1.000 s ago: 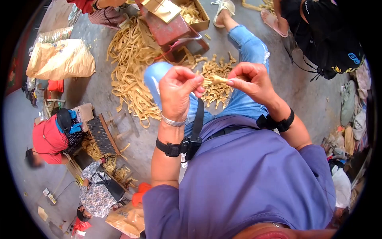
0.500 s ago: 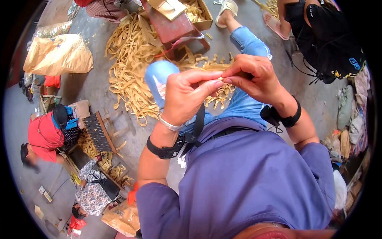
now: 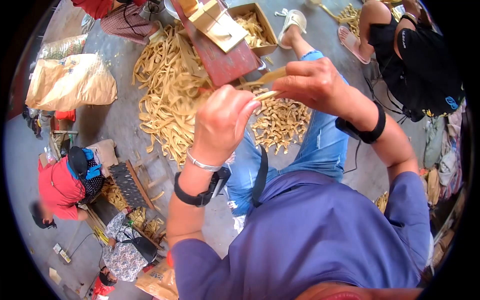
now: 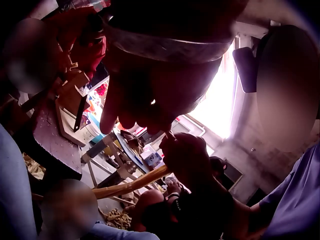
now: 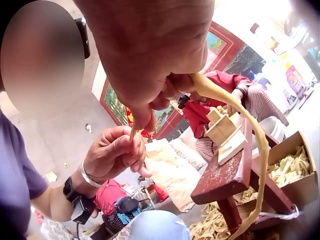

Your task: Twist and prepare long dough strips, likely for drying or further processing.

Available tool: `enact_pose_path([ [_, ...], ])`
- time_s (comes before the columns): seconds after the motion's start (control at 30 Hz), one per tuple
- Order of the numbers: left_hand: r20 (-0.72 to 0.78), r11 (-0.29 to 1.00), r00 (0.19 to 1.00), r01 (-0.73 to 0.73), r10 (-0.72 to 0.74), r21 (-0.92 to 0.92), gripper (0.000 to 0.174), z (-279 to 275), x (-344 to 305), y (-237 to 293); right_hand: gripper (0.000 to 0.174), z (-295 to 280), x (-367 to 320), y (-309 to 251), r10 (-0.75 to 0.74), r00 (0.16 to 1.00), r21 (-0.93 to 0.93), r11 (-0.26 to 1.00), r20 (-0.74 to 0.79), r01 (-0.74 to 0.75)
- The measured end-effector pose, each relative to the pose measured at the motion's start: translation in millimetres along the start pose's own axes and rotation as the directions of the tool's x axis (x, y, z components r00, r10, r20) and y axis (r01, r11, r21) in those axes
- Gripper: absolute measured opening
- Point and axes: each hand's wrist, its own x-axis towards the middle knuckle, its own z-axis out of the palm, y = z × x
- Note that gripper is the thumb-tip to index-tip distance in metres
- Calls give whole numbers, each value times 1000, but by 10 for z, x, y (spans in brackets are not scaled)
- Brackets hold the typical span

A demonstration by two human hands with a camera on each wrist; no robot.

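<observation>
My left hand (image 3: 220, 122) pinches one end of a yellow-tan strip (image 3: 267, 95) between thumb and curled fingers. My right hand (image 3: 317, 86) grips the same strip a short way off, above the lap. From the right hand's curled fingers a long strip (image 5: 260, 145) curves down past a red bench in the right wrist view. The left wrist view is dark; there the strip (image 4: 132, 185) runs from the right hand (image 4: 185, 155). Below the hands lies a pile of short knotted pieces (image 3: 280, 122), and left of it a heap of long strips (image 3: 167, 90).
A red bench (image 3: 232, 65) bears a wooden block device (image 3: 217, 27); a cardboard box (image 3: 265, 50) of strips stands beside it. A brown paper sack (image 3: 72, 82) lies at left. Other people sit at the left, top left and top right. Cloth bundles lie at far right.
The hands have moved from close together to slightly apart, with a short stretch of strip visible between them. A long strip now trails from the right hand. The view has shifted.
</observation>
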Motion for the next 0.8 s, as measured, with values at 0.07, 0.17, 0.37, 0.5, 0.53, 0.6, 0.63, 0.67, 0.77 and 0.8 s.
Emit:
enact_pose_path([
  [0.07, 28, 999, 999, -30, 29, 35, 9, -3, 88, -189, 10, 0, 115, 179, -21, 999, 83, 996, 24, 19],
  [0.17, -13, 999, 999, 34, -34, 23, 16, 58, 260, -549, 11, 116, 411, 515, 77, 997, 196, 978, 11, -78],
  [0.37, 157, 632, 842, 498, -516, -594, 24, 171, 735, -1354, 16, 555, 951, 1234, 282, 958, 285, 924, -52, -257],
  [0.5, 197, 541, 820, 515, -538, -665, 22, 242, 831, -1520, 16, 623, 1040, 1365, 353, 935, 235, 911, -24, -338],
  [0.53, 195, 538, 819, 514, -540, -668, 22, 258, 862, -1527, 16, 634, 1039, 1387, 380, 925, 245, 898, -16, -365],
  [0.6, 188, 535, 818, 511, -544, -673, 22, 286, 924, -1546, 17, 703, 1045, 1465, 441, 897, 259, 869, -22, -421],
  [0.63, 217, 545, 804, 547, -554, -635, 22, 318, 931, -1613, 18, 749, 1045, 1510, 468, 883, 265, 855, -27, -445],
  [0.67, 245, 555, 788, 583, -565, -594, 22, 355, 923, -1704, 17, 856, 1028, 1586, 436, 900, 178, 886, -9, -427],
  [0.77, 373, 408, 725, 654, -579, -637, 23, 282, 816, -1701, 16, 924, 964, 1686, 508, 849, 175, 858, -142, -484],
  [0.8, 420, 325, 703, 666, -574, -671, 24, 251, 764, -1636, 16, 854, 944, 1655, 584, 797, 317, 794, -157, -519],
])
